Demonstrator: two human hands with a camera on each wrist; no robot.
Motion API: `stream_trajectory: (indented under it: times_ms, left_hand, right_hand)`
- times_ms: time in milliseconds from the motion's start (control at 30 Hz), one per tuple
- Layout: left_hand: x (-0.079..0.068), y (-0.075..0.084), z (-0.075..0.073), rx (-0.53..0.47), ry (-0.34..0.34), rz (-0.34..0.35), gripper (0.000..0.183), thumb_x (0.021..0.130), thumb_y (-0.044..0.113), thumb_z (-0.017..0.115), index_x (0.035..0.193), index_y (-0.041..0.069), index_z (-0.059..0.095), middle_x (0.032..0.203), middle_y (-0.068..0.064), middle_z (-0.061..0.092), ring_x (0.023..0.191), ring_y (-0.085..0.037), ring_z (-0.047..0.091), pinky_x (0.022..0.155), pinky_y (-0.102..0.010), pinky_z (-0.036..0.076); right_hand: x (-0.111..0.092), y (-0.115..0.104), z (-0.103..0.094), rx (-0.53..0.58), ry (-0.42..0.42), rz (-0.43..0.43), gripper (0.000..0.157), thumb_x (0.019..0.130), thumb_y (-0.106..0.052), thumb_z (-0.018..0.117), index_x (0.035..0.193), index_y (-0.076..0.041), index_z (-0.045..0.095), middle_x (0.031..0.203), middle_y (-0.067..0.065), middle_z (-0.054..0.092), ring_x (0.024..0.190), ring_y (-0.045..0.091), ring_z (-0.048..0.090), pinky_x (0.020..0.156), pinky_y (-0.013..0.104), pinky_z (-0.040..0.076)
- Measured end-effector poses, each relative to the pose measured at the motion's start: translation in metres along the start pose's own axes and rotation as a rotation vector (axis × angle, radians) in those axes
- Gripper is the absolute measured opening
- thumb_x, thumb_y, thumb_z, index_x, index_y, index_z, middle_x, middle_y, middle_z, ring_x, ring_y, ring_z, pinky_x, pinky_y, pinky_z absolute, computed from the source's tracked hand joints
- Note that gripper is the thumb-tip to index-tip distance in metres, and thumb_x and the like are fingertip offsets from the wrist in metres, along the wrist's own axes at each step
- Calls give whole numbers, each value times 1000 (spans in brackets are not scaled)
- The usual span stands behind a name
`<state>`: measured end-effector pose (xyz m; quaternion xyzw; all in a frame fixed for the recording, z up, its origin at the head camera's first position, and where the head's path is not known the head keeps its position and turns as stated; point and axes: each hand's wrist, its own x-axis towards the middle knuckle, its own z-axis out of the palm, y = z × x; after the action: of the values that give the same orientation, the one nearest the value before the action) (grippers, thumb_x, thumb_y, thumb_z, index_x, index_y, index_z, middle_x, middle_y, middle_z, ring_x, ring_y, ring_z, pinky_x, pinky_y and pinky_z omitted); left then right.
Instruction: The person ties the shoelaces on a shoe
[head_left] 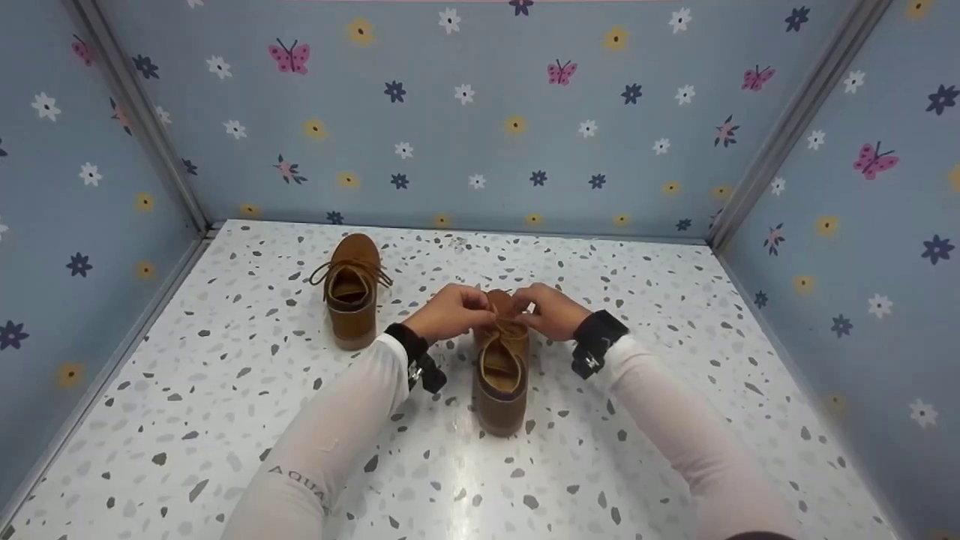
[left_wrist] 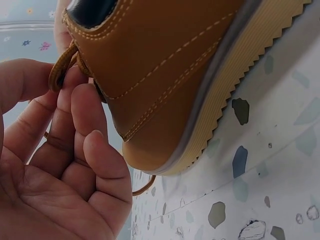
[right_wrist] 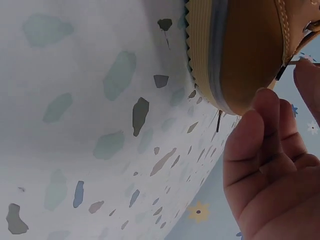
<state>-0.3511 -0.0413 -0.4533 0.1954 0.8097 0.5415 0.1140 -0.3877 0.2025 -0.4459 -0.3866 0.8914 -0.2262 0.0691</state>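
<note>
A brown lace-up shoe (head_left: 501,409) stands on the speckled surface with its heel toward me. Over its front, my left hand (head_left: 452,311) pinches a loop of the shoelace (left_wrist: 59,70) between thumb and fingertips. From the other side my right hand (head_left: 553,311) reaches in, thumb and forefinger brought together at the laces. A dark lace tip (right_wrist: 283,71) sticks out beside the right thumb in the right wrist view. Another lace end hangs by the toe. In the head view the fingers partly hide the toe and lacing.
To the left stands the matching brown shoe (head_left: 352,322), its laces tied in a bow. Blue panels (head_left: 480,112) with flowers and butterflies enclose the white speckled surface (head_left: 637,465) at the back and both sides. Dark bands (head_left: 598,337) circle both wrists.
</note>
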Motion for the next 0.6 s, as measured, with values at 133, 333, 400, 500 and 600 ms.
stream_trajectory:
  times_ms: [133,333,400,500,600]
  left_hand:
    - [0,0,1,-1,0,-4,9,95,17,70,90,12,76,82,9,70,78,-23,60,65,-24,46]
    - [0,0,1,-5,4,-9,8,94,17,71,88,13,74,80,10,70,77,-22,61,65,-24,47]
    - [0,0,1,-6,5,-11,8,94,17,71,88,13,75,81,9,71,78,-21,62,65,-24,47]
    - [0,0,1,-18,3,-13,7,94,16,71,90,11,76,83,8,72,79,-19,63,66,-25,47]
    - [-1,1,0,-24,5,-13,8,94,16,71,92,10,76,84,8,72,78,-15,62,67,-25,48]
  right_hand:
    - [1,-1,1,13,-34,-61,23,99,-5,68,118,-10,78,111,11,77,104,31,68,97,46,54]
    - [1,-1,1,-29,2,-26,11,96,-10,73,103,-8,81,99,12,74,98,34,63,87,37,49]
    - [0,0,0,-32,21,-11,11,98,-12,72,102,-9,81,99,12,73,97,32,62,86,37,48]
    - [-2,2,-4,-32,61,27,12,101,-13,69,102,-8,80,100,12,71,95,27,61,84,37,49]
    - [-7,4,-13,-14,104,97,15,103,-15,64,104,-6,77,104,13,69,92,22,60,82,38,50]
